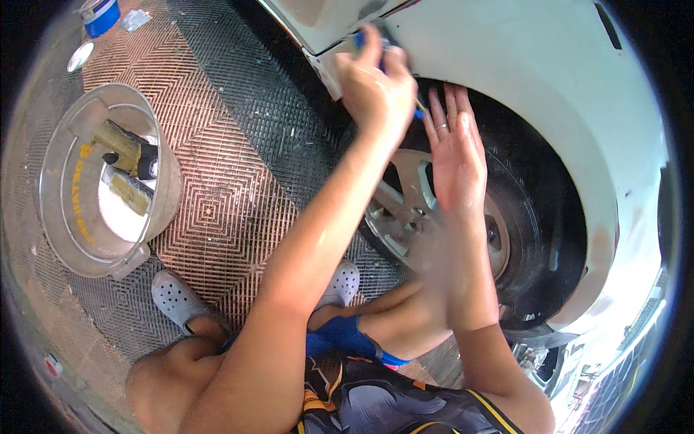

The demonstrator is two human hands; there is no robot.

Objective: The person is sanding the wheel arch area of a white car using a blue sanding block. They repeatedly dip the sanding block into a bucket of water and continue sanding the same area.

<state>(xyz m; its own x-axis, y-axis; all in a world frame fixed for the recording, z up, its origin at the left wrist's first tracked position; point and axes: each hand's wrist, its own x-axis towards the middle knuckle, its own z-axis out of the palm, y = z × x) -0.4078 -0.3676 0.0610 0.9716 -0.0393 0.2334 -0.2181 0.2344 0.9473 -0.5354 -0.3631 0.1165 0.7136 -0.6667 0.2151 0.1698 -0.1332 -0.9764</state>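
My left hand [376, 87] is raised against the white car body [506, 50] just above the wheel arch, closed on a small blue tool [359, 40] with a thin handle end showing at its right side. My right hand [454, 145] is flat and open, fingers together, resting on the black tyre [538, 210] at the top of the wheel. A ring sits on one finger. The silver spoked rim [405, 210] lies below both hands.
A clear bucket [69, 217] holding two brushes [130, 148] stands on the ribbed floor tiles [217, 145] at the left. A blue container [100, 14] and a round lid [79, 56] lie at the top left. My knees and grey clogs [173, 296] are at the bottom.
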